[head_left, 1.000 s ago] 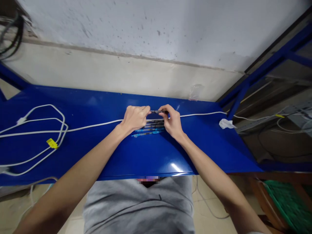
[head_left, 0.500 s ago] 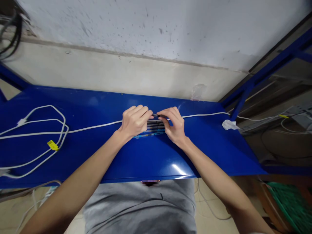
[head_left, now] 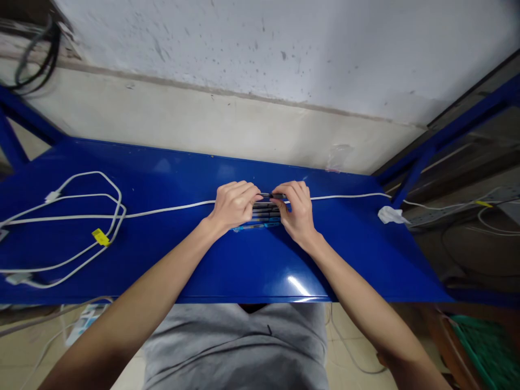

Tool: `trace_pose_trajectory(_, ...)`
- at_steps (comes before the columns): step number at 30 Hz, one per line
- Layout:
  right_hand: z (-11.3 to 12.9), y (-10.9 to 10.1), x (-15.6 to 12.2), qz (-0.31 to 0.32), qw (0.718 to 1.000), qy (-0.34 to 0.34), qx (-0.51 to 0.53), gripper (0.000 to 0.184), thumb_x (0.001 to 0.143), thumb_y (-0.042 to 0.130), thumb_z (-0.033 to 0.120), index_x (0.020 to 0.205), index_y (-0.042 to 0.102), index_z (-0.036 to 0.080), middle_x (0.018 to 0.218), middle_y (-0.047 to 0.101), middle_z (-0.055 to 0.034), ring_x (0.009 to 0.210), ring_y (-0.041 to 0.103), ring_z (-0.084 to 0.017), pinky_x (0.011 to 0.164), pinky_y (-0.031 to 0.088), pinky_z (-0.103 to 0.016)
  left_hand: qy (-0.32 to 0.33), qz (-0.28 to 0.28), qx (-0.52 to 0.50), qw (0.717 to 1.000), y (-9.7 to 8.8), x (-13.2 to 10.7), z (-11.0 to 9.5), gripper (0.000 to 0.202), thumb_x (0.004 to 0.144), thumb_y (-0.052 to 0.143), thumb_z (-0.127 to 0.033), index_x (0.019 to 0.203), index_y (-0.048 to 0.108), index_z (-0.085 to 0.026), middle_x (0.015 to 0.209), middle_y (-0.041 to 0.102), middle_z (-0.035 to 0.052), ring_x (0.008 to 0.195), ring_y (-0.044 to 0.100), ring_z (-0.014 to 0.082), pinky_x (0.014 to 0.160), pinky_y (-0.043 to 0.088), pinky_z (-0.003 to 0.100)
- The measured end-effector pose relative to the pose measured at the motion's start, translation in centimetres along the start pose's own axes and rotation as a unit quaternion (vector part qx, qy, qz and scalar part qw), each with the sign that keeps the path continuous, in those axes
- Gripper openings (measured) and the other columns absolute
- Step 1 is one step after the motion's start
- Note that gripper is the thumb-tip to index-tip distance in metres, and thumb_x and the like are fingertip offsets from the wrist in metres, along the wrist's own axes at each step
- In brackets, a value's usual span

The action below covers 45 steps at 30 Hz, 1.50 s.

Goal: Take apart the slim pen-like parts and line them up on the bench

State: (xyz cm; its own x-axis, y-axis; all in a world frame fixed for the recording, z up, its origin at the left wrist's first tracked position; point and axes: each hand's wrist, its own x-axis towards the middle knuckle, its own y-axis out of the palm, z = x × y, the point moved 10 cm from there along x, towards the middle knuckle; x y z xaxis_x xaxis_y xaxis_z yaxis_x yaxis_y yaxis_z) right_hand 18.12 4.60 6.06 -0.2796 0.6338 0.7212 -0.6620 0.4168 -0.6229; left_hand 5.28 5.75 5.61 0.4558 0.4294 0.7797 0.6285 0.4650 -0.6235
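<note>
- Head view: the pens (head_left: 266, 214) are laid side by side in a row on the blue bench (head_left: 244, 260), between the two hands, so that their ends can be pressed level from both sides.
- The left hand (head_left: 233, 205) is curled, its fingertips set against the left ends of the pens; the farthest pen seems to be pinched, though a full grip cannot be told.
- The right hand (head_left: 298, 211) is likewise curled, fingertips touching the right ends.
- A white cable (head_left: 162, 210) is run across the bench just beyond both hands.
- A looped cable with a yellow tag (head_left: 99, 236) is lying well to the left of the left hand.
- A crumpled white scrap (head_left: 390, 215) is seen well right of the right hand.
</note>
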Motion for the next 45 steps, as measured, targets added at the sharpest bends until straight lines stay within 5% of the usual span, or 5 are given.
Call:
trace_pose_trajectory(6, 0.1, 0.4, 0.0, 0.022, 0.999, -0.018, -0.015, 0.019, 0.106, 0.052, 0.031, 0.099, 0.068, 0.022, 0.084, 0.071, -0.0029, 0.087, 0.057, -0.022, 0.083, 0.038, -0.039, -0.017, 0.018, -0.018, 1.0, 0.5, -0.2, 0.2, 0.028, 0.099, 0.046, -0.019, 0.077, 0.064, -0.018, 0.069, 0.066, 0.0025, 0.063, 0.056, 0.0162, 0.062, 0.038, 0.032)
trace_pose_trajectory(16, 0.1, 1.1, 0.0, 0.056, 0.998, -0.025, -0.01, 0.016, 0.104, 0.057, 0.034, 0.11, 0.067, 0.023, 0.095, 0.074, -0.0049, 0.09, 0.059, -0.023, 0.085, 0.04, -0.039, -0.015, 0.02, 0.026, 0.999, 0.5, -0.3, 0.4, 0.022, 0.091, 0.049, -0.013, 0.074, 0.06, -0.019, 0.066, 0.064, 0.0005, 0.061, 0.055, 0.0166, 0.06, 0.035, 0.033)
trace_pose_trajectory(21, -0.4, 0.8, 0.0, 0.042, 0.999, -0.019, -0.004, 0.013, 0.104, 0.052, 0.02, 0.101, 0.065, 0.021, 0.092, 0.071, -0.0049, 0.088, 0.058, -0.022, 0.079, 0.04, -0.037, 0.005, 0.02, 0.05, 0.999, 0.7, -0.1, -0.2, 0.023, 0.094, 0.051, -0.015, 0.072, 0.06, -0.018, 0.065, 0.062, 0.0007, 0.063, 0.054, 0.0171, 0.059, 0.033, 0.035)
trace_pose_trajectory(36, -0.6, 0.7, -0.3, 0.046, 0.998, 0.01, 0.047, 0.032, 0.102, 0.034, 0.006, 0.104, 0.062, 0.022, 0.101, 0.067, -0.0089, 0.095, 0.062, -0.022, 0.081, 0.051, -0.036, 0.03, 0.003, 0.008, 1.0, 0.2, 0.2, -0.6, 0.019, 0.1, 0.053, -0.018, 0.104, 0.071, -0.015, 0.082, 0.072, 0.0061, 0.082, 0.062, 0.0204, 0.073, 0.043, 0.037)
trace_pose_trajectory(45, -1.1, 0.5, 0.0, 0.045, 0.999, 0.014, 0.025, 0.016, 0.105, 0.051, 0.024, 0.102, 0.066, 0.021, 0.091, 0.066, -0.0082, 0.087, 0.06, -0.022, 0.08, 0.051, -0.037, 0.018, 0.024, -0.056, 0.998, 0.4, 0.2, -0.5, 0.028, 0.101, 0.048, -0.013, 0.118, 0.069, -0.02, 0.096, 0.078, 0.0058, 0.091, 0.07, 0.0192, 0.08, 0.047, 0.036)
